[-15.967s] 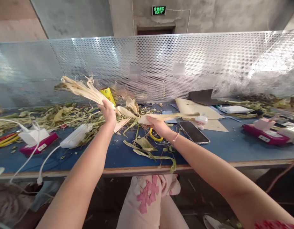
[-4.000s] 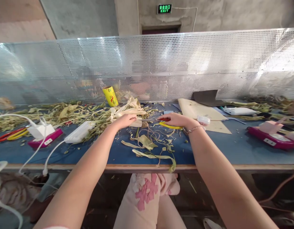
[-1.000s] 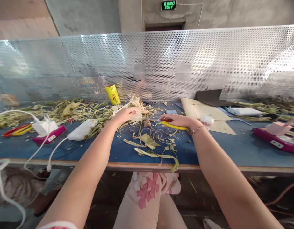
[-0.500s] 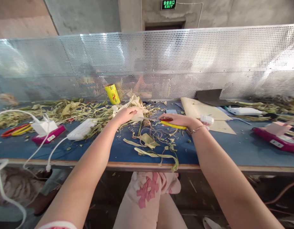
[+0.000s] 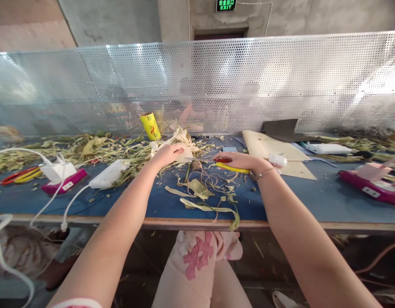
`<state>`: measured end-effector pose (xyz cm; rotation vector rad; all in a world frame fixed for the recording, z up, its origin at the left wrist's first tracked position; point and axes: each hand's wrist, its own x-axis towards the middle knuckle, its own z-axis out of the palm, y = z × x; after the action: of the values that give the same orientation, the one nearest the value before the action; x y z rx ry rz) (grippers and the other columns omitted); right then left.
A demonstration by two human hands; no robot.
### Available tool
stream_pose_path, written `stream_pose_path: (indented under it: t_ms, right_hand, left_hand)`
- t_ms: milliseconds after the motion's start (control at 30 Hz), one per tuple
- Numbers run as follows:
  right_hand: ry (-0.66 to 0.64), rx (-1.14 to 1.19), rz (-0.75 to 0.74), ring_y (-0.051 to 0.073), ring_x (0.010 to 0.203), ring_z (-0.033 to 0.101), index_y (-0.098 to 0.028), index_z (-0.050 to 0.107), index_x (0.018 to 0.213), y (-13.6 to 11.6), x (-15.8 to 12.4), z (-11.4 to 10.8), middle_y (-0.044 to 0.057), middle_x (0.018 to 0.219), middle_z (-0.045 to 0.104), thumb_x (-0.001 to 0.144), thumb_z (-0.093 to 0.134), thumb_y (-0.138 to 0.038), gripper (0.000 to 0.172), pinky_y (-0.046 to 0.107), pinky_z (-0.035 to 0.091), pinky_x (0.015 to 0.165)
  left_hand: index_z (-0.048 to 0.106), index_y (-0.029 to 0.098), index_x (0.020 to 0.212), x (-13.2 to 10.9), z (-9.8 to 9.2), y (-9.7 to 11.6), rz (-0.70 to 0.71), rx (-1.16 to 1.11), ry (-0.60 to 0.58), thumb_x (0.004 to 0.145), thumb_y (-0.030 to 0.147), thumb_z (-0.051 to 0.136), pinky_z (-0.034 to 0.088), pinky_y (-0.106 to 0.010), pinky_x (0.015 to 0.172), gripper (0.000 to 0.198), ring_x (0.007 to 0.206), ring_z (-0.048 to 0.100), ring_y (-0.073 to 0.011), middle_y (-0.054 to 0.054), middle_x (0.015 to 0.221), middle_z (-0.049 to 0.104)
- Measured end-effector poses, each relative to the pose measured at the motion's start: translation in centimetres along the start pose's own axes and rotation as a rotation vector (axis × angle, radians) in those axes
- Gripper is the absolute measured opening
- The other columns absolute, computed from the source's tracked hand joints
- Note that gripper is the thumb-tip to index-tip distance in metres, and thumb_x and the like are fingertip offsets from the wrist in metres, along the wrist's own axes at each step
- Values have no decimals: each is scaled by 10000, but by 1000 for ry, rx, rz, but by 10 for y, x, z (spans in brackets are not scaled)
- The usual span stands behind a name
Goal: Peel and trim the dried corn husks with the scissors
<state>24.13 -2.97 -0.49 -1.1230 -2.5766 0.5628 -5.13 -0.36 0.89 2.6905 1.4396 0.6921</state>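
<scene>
My left hand is closed on a pale corn husk that lies on the blue table. My right hand grips red and yellow scissors whose blades point left at the husk beside my left fingers. Cut husk strips and thin fibres lie on the table just in front of both hands.
A heap of husk scraps spreads to the left, with a yellow can behind. White chargers with cables, pink devices, second scissors and cardboard sheets lie around. A perforated metal screen closes the back.
Both hands have stayed nearly in place over the last second. Sixteen seconds ago my left hand held a long husk bundle up in the air; now the husk rests on the table.
</scene>
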Motion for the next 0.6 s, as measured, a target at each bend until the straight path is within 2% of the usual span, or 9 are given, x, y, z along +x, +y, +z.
stream_pose_path:
  t_ms: [267, 400, 500, 600]
  right_hand:
    - [6, -16, 11, 193, 1067, 554, -301, 531, 1180, 1, -1, -3, 3, 1225, 571, 808, 477, -368, 382, 344, 434, 936]
    - [118, -72, 52, 201, 1022, 571, -276, 534, 1174, 5, 1, 0, 32, 1190, 591, 821, 465, -394, 379, 346, 449, 888]
    - [266, -177, 172, 227, 957, 584, -237, 552, 1148, 5, 5, 7, 80, 1081, 631, 805, 494, -366, 371, 363, 449, 842]
    - [309, -248, 277, 259, 920, 575, -153, 568, 1114, -2, 13, 15, 141, 978, 631, 763, 539, -282, 376, 384, 437, 819]
  left_hand:
    - [603, 193, 924, -1, -2, 0, -7, -31, 10, 851, 395, 390, 368, -263, 622, 303, 682, 558, -186, -61, 760, 620]
    - [563, 184, 788, 1, -2, 0, -73, -127, 121, 832, 329, 445, 347, -240, 593, 192, 620, 506, -151, -24, 663, 553]
    - [493, 175, 696, 5, -4, 6, -197, -407, 285, 801, 266, 509, 332, -211, 544, 140, 549, 447, -108, 19, 587, 462]
    - [449, 177, 682, 7, -7, 18, -344, -928, 332, 787, 277, 548, 312, -191, 457, 175, 421, 350, -65, 64, 505, 357]
